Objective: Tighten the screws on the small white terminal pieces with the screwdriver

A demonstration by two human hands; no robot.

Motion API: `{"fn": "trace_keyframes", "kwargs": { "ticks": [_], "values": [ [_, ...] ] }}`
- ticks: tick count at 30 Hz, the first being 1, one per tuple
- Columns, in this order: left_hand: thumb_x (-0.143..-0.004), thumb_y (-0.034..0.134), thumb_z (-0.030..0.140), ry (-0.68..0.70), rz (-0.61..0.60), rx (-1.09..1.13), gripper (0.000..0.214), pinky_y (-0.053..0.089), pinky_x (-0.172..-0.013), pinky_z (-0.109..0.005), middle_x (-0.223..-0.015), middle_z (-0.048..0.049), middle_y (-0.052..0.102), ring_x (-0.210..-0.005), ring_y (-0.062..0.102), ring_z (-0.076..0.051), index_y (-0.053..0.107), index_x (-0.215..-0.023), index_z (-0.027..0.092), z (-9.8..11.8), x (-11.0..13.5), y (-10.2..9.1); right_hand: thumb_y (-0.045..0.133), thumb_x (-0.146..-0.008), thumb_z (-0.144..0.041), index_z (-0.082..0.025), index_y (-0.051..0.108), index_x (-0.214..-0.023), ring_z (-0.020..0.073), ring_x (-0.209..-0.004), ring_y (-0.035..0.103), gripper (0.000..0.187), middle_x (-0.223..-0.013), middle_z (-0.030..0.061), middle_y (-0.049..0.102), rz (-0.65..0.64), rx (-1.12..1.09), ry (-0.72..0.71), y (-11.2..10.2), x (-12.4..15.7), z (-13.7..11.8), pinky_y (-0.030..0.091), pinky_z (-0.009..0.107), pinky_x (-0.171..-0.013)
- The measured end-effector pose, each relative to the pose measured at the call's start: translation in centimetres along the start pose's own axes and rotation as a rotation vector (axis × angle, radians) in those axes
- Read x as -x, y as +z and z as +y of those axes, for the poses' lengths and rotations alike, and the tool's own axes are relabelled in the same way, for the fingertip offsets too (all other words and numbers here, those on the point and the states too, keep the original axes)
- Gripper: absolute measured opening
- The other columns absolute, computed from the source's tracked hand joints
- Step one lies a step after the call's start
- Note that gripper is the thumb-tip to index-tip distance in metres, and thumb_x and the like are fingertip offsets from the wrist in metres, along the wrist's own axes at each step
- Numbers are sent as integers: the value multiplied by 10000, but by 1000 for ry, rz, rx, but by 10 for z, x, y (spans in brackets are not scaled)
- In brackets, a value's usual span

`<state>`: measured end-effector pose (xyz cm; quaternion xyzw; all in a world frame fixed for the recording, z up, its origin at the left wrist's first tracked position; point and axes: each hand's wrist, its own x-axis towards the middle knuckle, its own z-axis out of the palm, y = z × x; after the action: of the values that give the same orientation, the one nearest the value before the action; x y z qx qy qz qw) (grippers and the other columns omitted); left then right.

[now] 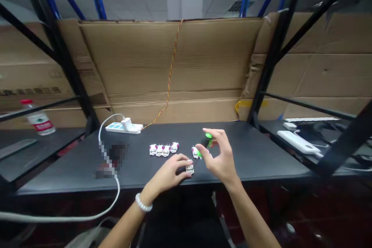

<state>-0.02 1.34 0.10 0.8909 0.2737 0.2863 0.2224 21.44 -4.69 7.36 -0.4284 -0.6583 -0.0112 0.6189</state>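
My left hand point(176, 168), with a pale coiled band on the wrist, pinches a small white plastic part point(190, 168) near the table's front edge. Between the thumb and fingers of my right hand point(219, 155) is a screwdriver point(205, 142) with a black and green handle. Its thin shaft slants down to the left, toward the held part; whether the tip touches it I cannot tell. Behind the screwdriver lies another white part point(194, 151), partly hidden by my right hand. Left of it, several similar white parts with purple bits point(163, 149) stand in a row.
A white power strip point(130, 128) with a plug sits at the back left of the dark table point(139, 174). Its white cable point(118, 190) hangs over the front edge. A blurred patch point(112, 161) covers something nearby. Black rack posts point(267, 66) and a cardboard wall point(203, 66) enclose the table.
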Motion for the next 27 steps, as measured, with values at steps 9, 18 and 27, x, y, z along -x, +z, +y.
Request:
{"fn": "trace_keyframes", "kwargs": {
  "ticks": [9, 18, 27],
  "values": [
    [-968, 760, 344, -11, -8, 1, 365, 529, -1119, -406, -1329, -84, 687, -1226, 661, -251, 740, -1325, 269, 0, 0, 1, 589, -1028, -290, -301, 574, -1478, 231, -1051, 674, 451, -1268, 88, 651, -84, -104, -19, -2, 0, 2, 591, 402, -928],
    [-970, 756, 328, -2, -10, -4, 360, 527, -1124, -420, -1327, -89, 688, -1224, 660, -252, 738, -1323, 258, 1, 0, -1, 496, -1057, -231, -298, 483, -1570, 251, -1154, 670, 517, -1324, 110, 658, -109, -119, -53, -3, -1, -1, 583, 443, -996],
    [-970, 756, 353, 0, -5, -7, 365, 537, -1112, -403, -1308, -80, 697, -1211, 666, -244, 741, -1326, 278, -1, 0, 0, 478, -1059, -230, -310, 517, -1547, 239, -1131, 687, 496, -1273, 87, 685, -85, -88, -22, -6, -4, 0, 586, 417, -990]
  ]
}}
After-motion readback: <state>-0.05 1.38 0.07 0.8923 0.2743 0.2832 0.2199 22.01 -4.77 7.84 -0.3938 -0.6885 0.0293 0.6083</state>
